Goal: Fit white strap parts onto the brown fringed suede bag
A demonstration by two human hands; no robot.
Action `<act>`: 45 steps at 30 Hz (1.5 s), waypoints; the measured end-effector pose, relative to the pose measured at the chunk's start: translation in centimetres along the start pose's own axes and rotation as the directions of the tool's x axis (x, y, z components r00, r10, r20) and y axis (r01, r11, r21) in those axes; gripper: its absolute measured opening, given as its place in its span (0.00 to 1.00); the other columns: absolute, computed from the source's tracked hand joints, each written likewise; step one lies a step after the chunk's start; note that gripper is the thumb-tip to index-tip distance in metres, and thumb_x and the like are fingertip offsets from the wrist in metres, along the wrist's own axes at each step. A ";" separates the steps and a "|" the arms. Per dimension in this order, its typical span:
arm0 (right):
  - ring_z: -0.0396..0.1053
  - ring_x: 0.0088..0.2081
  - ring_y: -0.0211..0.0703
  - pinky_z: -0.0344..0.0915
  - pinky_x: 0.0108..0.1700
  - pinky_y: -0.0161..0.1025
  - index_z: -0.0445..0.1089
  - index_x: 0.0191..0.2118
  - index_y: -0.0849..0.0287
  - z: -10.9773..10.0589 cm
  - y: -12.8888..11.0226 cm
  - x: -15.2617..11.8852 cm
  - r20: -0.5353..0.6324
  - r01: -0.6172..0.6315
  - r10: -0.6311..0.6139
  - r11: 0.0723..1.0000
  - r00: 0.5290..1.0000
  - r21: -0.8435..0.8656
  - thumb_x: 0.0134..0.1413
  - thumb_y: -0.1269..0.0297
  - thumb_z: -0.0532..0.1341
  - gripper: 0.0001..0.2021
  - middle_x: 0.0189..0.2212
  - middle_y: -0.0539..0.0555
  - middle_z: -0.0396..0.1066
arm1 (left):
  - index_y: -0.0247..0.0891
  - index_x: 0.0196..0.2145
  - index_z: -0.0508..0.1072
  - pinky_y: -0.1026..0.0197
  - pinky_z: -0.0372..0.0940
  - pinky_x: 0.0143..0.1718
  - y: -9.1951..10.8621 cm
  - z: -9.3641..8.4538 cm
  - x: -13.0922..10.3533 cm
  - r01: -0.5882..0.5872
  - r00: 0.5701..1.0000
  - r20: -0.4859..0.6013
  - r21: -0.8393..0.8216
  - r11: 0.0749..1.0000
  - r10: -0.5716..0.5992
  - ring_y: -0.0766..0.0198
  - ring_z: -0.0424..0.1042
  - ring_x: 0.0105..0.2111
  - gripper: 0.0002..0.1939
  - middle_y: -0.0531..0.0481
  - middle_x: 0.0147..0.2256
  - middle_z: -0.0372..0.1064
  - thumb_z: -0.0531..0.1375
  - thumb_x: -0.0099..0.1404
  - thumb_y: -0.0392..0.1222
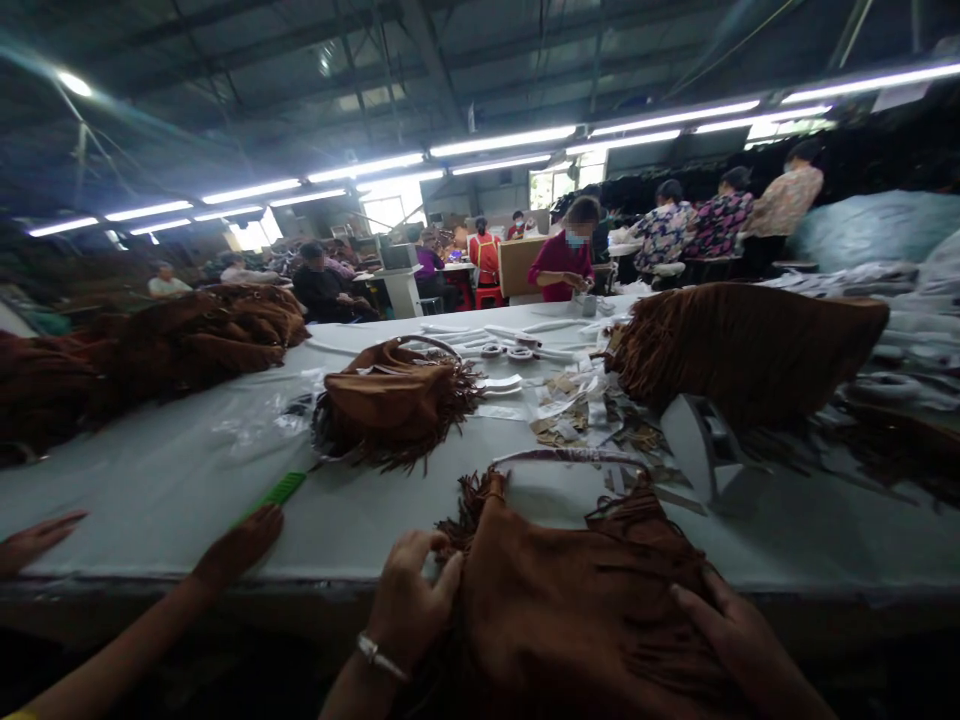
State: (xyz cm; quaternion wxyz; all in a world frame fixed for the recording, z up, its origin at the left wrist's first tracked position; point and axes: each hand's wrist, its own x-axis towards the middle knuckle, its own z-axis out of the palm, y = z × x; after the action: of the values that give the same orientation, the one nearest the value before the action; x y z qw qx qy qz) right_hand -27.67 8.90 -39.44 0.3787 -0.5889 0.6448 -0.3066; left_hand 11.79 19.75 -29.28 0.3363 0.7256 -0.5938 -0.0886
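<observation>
left hand (409, 590) pinches the brown fringed bag's (577, 600) edge, right hand (731, 620) lies flat and open on it; overhanging the table (150, 490), it could slide off.

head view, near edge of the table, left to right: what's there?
Co-worker's hand → co-worker's second hand by the green comb → left hand gripping the brown fringed bag → right hand flat on it.

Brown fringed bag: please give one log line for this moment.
left hand grips brown fringed bag | right hand flat on it | table
</observation>
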 end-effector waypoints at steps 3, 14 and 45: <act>0.77 0.43 0.62 0.72 0.46 0.53 0.72 0.47 0.62 -0.7 -0.5 -0.3 0.017 0.123 -0.126 0.919 0.992 -0.374 0.55 0.42 0.54 0.28 0.41 0.66 0.78 | 0.37 0.50 0.73 0.51 0.69 0.48 -0.6 1.6 5.2 -0.045 0.998 0.045 -0.177 0.983 0.054 0.52 0.72 0.47 0.23 0.40 0.50 0.71 0.63 0.58 0.47; 0.67 0.56 0.53 0.66 0.57 0.48 0.74 0.37 0.55 0.4 -11.5 0.8 0.176 0.650 -0.684 0.532 0.708 -0.543 0.61 0.58 0.57 0.11 0.55 0.59 0.69 | 0.34 0.33 0.78 0.65 0.60 0.28 -0.2 8.4 13.2 0.205 0.957 0.254 -0.253 0.945 -0.140 0.65 0.66 0.27 0.11 0.52 0.25 0.70 0.63 0.55 0.43; 0.69 0.42 0.43 0.62 0.47 0.35 0.78 0.40 0.57 17.7 -14.9 11.7 0.476 0.715 -0.558 0.649 0.680 -0.261 0.51 0.74 0.59 0.13 0.40 0.56 0.74 | 0.36 0.26 0.75 0.62 0.65 0.41 -2.5 6.3 14.1 -0.013 0.944 0.296 -0.403 0.915 0.143 0.62 0.70 0.35 0.19 0.47 0.33 0.71 0.54 0.66 0.51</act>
State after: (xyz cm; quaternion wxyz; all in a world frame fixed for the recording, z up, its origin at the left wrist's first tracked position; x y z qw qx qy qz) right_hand -4.98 -3.55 -37.64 0.2145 -0.8924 0.3625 -0.1617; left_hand 14.45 4.51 -31.70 0.3786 0.5940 -0.6389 -0.3090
